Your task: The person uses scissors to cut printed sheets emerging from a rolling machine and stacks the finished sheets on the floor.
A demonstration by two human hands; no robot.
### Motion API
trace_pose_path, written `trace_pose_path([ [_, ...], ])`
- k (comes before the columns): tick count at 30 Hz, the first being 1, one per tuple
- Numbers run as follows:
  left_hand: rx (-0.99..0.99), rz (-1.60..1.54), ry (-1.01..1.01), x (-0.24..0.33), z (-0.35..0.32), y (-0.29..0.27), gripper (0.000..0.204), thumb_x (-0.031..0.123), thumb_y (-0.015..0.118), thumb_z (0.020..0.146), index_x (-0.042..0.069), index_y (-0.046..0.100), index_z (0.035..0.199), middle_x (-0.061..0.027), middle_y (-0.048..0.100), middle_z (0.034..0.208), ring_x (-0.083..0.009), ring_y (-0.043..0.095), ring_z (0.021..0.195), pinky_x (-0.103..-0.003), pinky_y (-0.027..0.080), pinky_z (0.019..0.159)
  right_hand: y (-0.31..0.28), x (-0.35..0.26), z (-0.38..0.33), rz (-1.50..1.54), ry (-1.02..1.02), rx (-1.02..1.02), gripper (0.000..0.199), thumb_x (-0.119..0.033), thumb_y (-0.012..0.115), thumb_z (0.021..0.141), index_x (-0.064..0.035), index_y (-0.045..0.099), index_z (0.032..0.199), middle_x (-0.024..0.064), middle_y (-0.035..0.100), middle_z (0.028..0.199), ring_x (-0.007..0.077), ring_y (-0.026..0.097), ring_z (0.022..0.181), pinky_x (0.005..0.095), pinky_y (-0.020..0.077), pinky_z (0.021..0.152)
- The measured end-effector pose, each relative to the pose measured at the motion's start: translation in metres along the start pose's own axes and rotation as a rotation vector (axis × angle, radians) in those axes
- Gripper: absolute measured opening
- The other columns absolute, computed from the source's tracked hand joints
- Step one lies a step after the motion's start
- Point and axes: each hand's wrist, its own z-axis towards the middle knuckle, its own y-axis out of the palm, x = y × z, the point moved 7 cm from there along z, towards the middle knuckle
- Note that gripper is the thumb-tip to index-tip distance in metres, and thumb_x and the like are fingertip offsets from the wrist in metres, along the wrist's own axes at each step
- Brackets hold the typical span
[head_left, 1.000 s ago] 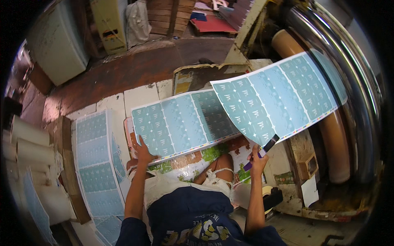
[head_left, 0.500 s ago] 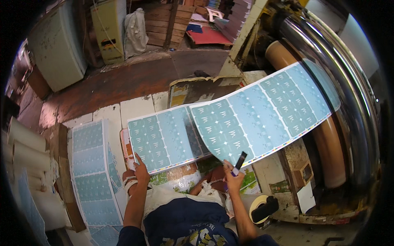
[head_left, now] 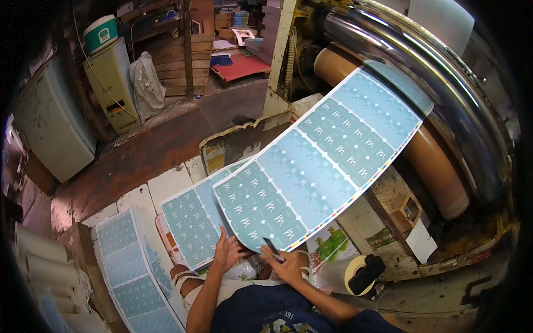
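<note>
A long printed sheet in teal and pale blue slopes down from a large shiny roller to my lap, its near end curling down. My left hand is beside that near corner, fingers apart, with nothing seen in it. In my right hand, at the sheet's near edge, is a slim flat tool with a dark tip, perhaps a cutter; its handle is mostly hidden by my fingers. Beneath the long sheet, to the left, lies another printed sheet of the same pattern, partly covered.
More printed sheets lie at the lower left, near several pale rolls. A brown roller stands below the shiny one. At my right is a clear-wrapped roll with a black object on its end.
My left hand has left the lower sheet's left edge and come right, close to my right hand. The long sheet's near end hangs lower and farther left. The view has turned.
</note>
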Motion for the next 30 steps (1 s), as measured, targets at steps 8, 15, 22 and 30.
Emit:
trace_pose_path([
  [8,0.422,0.332,0.202,-0.02,0.017,0.008,0.038,-0.003,0.064,0.086,-0.003,0.052,0.122,-0.0131,0.063,0.107,-0.0222,0.065,0.093,-0.036,0.056,0.084,-0.068,-0.019,0.019,0.142,0.531,-0.808,0.04,-0.017,0.079,0.078,-0.0047,0.068,0.115,0.007,0.073,0.097,0.0104,0.066,0.075,0.0253,0.0554,0.062],
  [15,0.565,0.564,0.401,-0.003,0.002,0.014,0.032,0.007,0.067,0.087,-0.001,0.057,0.117,-0.0082,0.065,0.101,-0.0168,0.064,0.085,-0.029,0.053,0.075,-0.38,-0.034,0.151,0.066,0.07,0.305,0.021,-0.024,0.059,0.095,-0.0049,0.066,0.102,0.0067,0.067,0.072,0.0086,0.053,0.042,0.0214,0.0418,0.037],
  [22,0.608,0.572,0.386,-0.006,0.016,0.055,0.039,0.009,0.07,0.086,-0.002,0.056,0.12,-0.0077,0.066,0.102,-0.0159,0.064,0.086,-0.028,0.052,0.076,-0.615,0.028,0.248,0.016,-0.056,0.794,0.035,-0.034,0.052,0.099,-0.0022,0.064,0.106,0.0078,0.067,0.072,0.008,0.054,0.046,0.0223,0.0407,0.039],
  [30,0.654,0.572,0.373,-0.013,0.033,0.044,0.038,0.007,0.068,0.086,-0.001,0.056,0.121,-0.0078,0.066,0.103,-0.0165,0.065,0.084,-0.029,0.053,0.075,-0.645,0.108,0.283,0.068,0.003,0.69,0.038,-0.036,0.053,0.099,-0.0021,0.062,0.112,0.0066,0.064,0.069,0.0095,0.055,0.047,0.0223,0.0427,0.041],
])
